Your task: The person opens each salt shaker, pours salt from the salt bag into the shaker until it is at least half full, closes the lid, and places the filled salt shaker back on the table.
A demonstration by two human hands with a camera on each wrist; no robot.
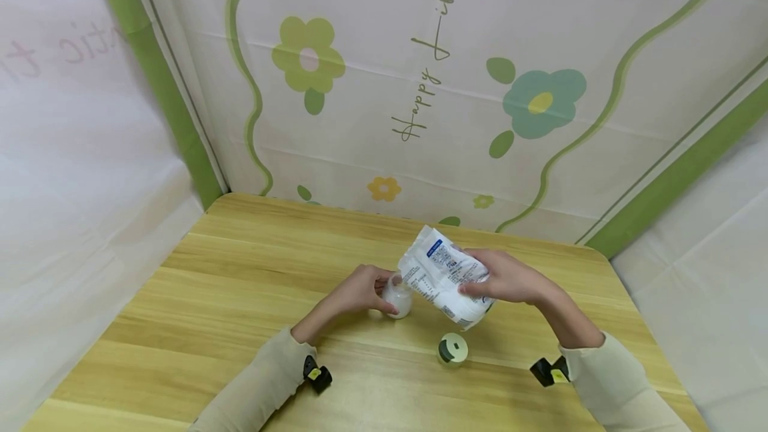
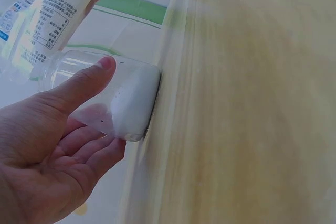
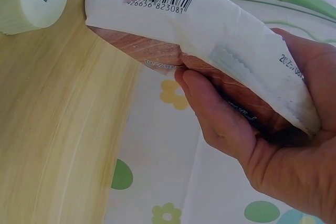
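A clear jar (image 1: 398,296) with white contents in its lower part stands upright on the table. My left hand (image 1: 362,291) holds it, thumb on one side and fingers on the other; the left wrist view shows the jar (image 2: 123,98) closely. In my right hand (image 1: 510,277) is a white printed bag (image 1: 445,275), tilted so that its upper end meets the jar's mouth. The bag (image 3: 210,30) shows a barcode and a brown printed side in the right wrist view. Whether anything flows from it cannot be seen.
A pale green round lid (image 1: 453,349) with a dark patch lies on the wooden table (image 1: 240,299), in front of the bag. Fabric walls (image 1: 360,119) printed with flowers rise behind and at both sides of the table. Each sleeve carries a black wrist device (image 1: 317,375).
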